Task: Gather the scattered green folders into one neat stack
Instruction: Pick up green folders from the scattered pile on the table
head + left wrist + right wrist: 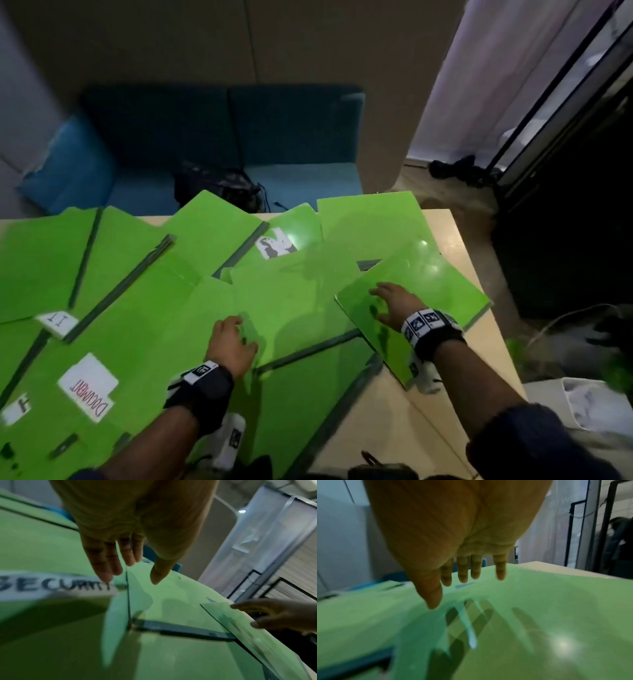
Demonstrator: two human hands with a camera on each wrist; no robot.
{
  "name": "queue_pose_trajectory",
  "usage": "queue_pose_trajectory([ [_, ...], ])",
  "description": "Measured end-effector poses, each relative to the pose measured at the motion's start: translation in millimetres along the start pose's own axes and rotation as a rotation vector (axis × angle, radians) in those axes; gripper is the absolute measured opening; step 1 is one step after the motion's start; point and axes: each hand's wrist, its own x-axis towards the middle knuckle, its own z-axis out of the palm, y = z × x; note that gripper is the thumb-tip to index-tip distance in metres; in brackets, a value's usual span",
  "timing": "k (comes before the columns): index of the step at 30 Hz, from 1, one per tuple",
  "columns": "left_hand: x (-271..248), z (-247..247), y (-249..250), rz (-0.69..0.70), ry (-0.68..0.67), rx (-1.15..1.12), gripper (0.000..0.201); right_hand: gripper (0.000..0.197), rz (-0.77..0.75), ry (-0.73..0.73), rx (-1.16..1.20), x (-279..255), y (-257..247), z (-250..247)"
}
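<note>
both hands, left hand [230, 342] and right hand [394, 303], hover spread over glossy green folders [294, 301], holding nothing; they look thin, slippery, best pinched at an edge.

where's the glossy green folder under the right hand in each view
Head: glossy green folder at right centre, tilted, on the table's right side.
Left wrist: its corner at lower right, beside the right hand.
Right wrist: it fills the lower right.
Shared landmark: the right hand's spread fingers above it.
</note>
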Motion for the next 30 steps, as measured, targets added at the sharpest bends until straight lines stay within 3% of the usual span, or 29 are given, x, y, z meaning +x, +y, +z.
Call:
queue_pose_trajectory([
  [2, 0, 3, -6, -0.144, -0.002, -0.03, 0.069, 0.086, 0.112, -0.07, -0.05, 2, 12, 7],
  [4, -3, 10, -12, -0.174, -0.015, -0.041, 0.076, 0.097, 0.188, -0.118, -0.069, -2, 16, 27],
  [9, -5, 27, -12, -0.114, -0.033, -0.1, 0.086, 0.084, 0.148, -0.065, -0.151, -10, 0, 69],
  [14, 1, 35, -8, -0.155, -0.007, -0.129, 0.103, 0.063, 0.053, 0.007, -0.174, 4, 18, 24],
  [17, 3, 38, -7, -0.162, -0.011, -0.104, 0.107, 0.083, -0.018, 0.019, -0.232, 27, 25, -9],
  [22, 4, 38, -5, -0.182, -0.012, -0.051, 0.105, 0.113, -0.116, -0.139, -0.41, 62, 12, -24],
  [27, 0, 38, -4, -0.209, 0.003, -0.063, 0.098, 0.1, -0.124, -0.1, -0.453, 71, 4, -26],
  [30, -1, 39, -3, -0.238, 0.006, -0.091, 0.097, 0.106, -0.135, -0.096, -0.537, 69, 7, -43],
])
